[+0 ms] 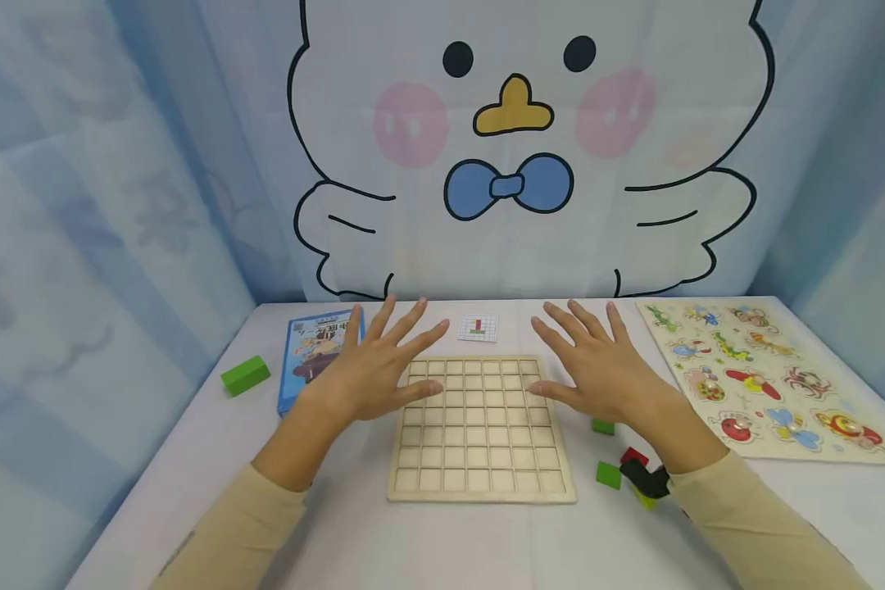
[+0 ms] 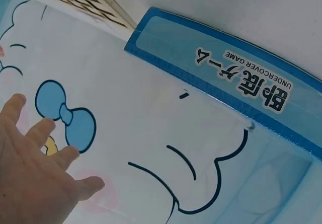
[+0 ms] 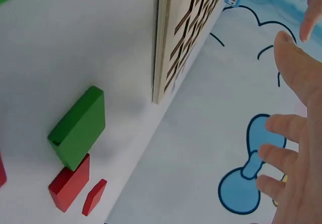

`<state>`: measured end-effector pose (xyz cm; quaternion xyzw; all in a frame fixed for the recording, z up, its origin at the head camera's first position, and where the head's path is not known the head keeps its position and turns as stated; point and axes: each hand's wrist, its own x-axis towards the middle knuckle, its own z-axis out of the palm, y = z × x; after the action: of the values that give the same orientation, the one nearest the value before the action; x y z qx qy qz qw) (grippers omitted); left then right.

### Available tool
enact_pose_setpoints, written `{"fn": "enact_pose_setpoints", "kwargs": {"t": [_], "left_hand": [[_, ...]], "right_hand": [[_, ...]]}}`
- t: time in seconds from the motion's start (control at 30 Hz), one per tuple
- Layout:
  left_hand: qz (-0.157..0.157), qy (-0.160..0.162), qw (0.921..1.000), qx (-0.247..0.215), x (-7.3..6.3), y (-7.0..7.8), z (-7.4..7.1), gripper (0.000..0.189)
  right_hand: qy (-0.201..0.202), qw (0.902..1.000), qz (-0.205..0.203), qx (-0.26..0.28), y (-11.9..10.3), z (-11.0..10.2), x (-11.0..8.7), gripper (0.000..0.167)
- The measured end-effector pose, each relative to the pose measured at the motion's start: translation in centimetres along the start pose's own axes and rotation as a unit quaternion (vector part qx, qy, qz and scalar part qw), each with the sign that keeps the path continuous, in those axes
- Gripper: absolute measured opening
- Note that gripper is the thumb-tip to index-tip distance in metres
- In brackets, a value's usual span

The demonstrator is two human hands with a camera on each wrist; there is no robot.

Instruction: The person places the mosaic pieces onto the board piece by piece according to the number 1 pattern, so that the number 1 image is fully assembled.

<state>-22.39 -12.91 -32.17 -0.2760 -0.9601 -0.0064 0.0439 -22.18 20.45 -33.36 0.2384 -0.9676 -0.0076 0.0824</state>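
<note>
Both hands are held out with fingers spread and nothing in them. My left hand (image 1: 372,373) is over the upper left of a wooden grid board (image 1: 479,436), its wrist in front of a blue game box (image 1: 302,348). Over the board's upper right edge is my right hand (image 1: 601,373), its thumb pointing inward. Between the hands, beyond the board, lies a small card (image 1: 478,329) printed with a grid and a red and green figure. In the right wrist view, a green block (image 3: 80,126) and a red block (image 3: 70,183) lie beside the board.
A green block (image 1: 246,376) sits at the far left. Small green (image 1: 608,475), red (image 1: 634,456) and yellow (image 1: 645,499) pieces lie near the right forearm, partly behind a black object (image 1: 647,479) at the sleeve. An insect picture puzzle board (image 1: 770,385) lies at the right.
</note>
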Motion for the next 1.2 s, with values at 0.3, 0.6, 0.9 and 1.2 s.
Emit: {"fn": "enact_pose_setpoints", "kwargs": {"t": [0.3,0.6,0.9,1.2], "left_hand": [[0.015,-0.022,0.9992,-0.031,0.0,0.3,-0.2,0.079],[0.014,-0.055,0.9970,-0.053,-1.3,0.7,0.9,0.082],[0.015,-0.077,0.9951,-0.059,-1.7,1.1,1.6,0.083],[0.007,-0.088,0.9936,-0.070,-2.3,1.2,1.9,0.084]], "right_hand": [[-0.009,0.9996,0.007,0.027,1.8,-1.1,-1.2,0.089],[-0.003,0.9978,-0.017,0.064,3.2,0.1,-2.5,0.084],[0.006,0.9923,-0.016,0.122,5.4,1.3,-3.4,0.078],[0.010,0.9864,0.000,0.164,6.8,1.7,-4.6,0.071]]}}
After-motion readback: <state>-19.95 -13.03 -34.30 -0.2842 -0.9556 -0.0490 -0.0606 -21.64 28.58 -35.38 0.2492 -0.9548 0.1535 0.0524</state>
